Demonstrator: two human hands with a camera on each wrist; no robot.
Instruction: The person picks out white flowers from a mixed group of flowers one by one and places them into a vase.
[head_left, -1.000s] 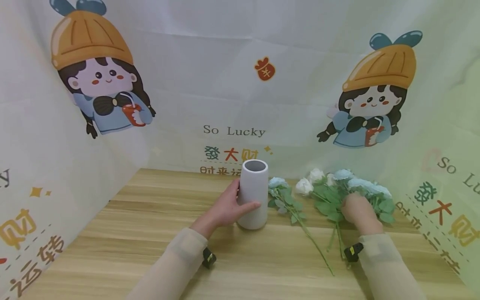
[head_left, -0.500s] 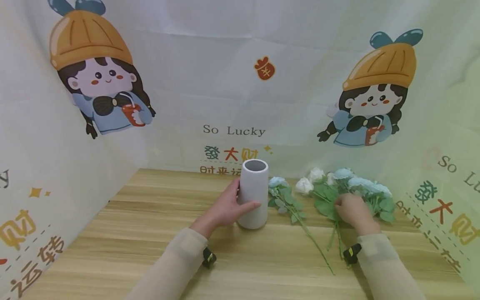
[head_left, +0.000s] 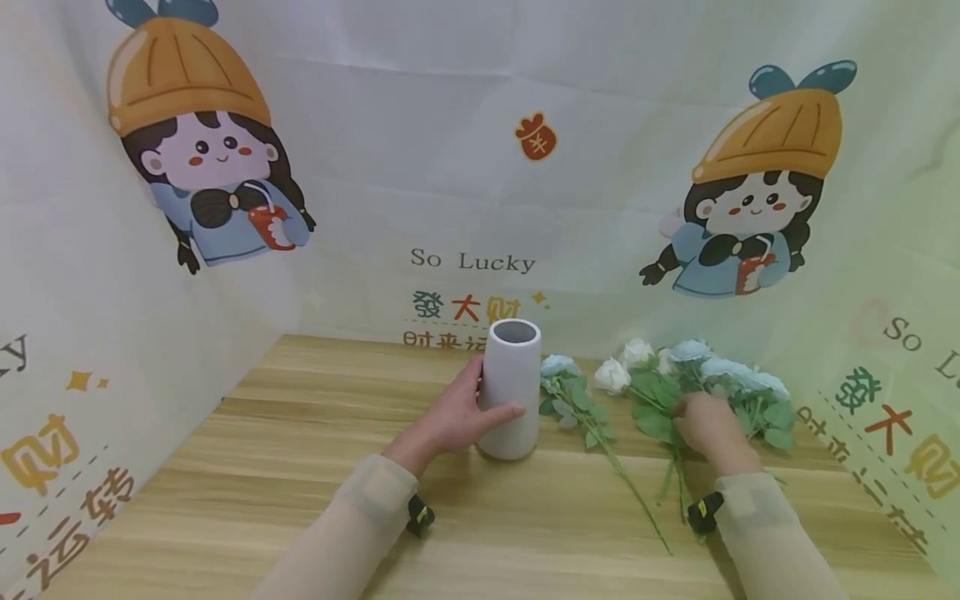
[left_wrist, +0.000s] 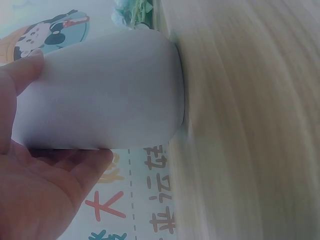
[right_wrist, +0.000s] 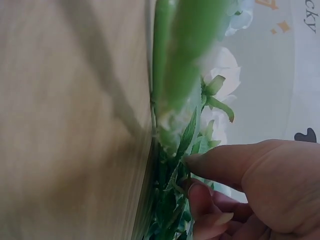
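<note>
A white cylindrical vase [head_left: 513,379] stands upright on the wooden table, its mouth facing up. My left hand [head_left: 456,412] holds it from the left, thumb across the front and fingers behind; the left wrist view shows the thumb and fingers on either side of the vase [left_wrist: 110,90]. On the right, my right hand [head_left: 712,425] is down among a bunch of blue flowers [head_left: 738,375] and white roses [head_left: 613,377]. In the right wrist view the thumb and forefinger of that hand [right_wrist: 250,185] pinch a thin stem among green leaves [right_wrist: 170,200]. Part of the bunch is hidden behind it.
A single blue flower [head_left: 559,365] lies between the vase and the bunch, its long stem [head_left: 637,493] reaching toward the front of the table. Printed cloth [head_left: 360,167] rises behind and at both sides of the tabletop [head_left: 247,467].
My right hand has moved slightly left within the bunch, its fingertips now closed on a stem. The left hand and vase stay in place; the head view has shifted a little.
</note>
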